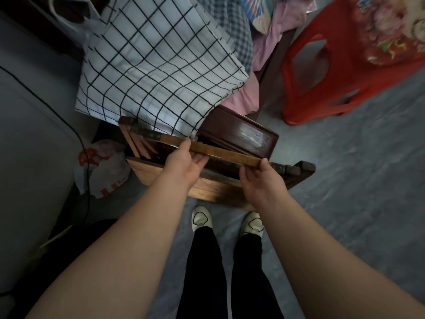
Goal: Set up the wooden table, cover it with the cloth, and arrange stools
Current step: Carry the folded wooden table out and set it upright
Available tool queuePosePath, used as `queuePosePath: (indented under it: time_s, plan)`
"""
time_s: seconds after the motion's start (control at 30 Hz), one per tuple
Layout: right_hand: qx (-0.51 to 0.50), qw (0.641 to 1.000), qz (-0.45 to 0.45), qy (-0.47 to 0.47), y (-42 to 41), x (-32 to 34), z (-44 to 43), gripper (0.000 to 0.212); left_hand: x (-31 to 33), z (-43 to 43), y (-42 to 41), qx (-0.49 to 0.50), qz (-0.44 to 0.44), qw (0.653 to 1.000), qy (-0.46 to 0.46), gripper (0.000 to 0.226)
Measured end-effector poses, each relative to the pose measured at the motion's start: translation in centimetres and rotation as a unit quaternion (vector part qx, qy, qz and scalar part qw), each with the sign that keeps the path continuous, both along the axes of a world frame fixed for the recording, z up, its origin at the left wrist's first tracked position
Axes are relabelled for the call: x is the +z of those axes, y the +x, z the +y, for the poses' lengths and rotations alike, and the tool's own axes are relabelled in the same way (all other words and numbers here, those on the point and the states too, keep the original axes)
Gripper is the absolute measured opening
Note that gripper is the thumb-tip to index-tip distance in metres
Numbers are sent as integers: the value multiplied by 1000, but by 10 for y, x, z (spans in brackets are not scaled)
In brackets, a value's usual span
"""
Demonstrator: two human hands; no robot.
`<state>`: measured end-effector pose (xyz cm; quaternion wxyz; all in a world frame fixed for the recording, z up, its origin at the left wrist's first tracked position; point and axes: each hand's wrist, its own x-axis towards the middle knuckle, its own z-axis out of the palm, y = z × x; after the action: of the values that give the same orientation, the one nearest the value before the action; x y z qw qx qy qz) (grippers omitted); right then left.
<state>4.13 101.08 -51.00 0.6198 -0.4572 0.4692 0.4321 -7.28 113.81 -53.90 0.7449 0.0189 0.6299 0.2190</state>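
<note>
The folding wooden table (207,189) stands collapsed on its edge on the floor, leaning, its worn brown top facing the person. What look like its folded legs show as slats at the left end. Its upper rail is gripped by the left hand (184,162) and the right hand (259,180). The white cloth (149,65), gridded with dark lines, hangs behind it, its lower corner touching that rail. A red plastic stool (305,88) stands upright, well apart on the right.

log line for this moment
wooden table folded | left hand grips its rail | right hand grips rail | checked cloth behind | red stool aside
</note>
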Motion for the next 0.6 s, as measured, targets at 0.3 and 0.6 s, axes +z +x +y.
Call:
queuePosePath:
  time_s: [0.3,0.6]
  plan:
    - [119,991,14,-63,-43,40,-40,39,38,-36,-44,-32,57,996,-66,22]
    - [695,660,-252,-134,-57,89,-71,16,63,-70,-94,-47,59,991,-107,24]
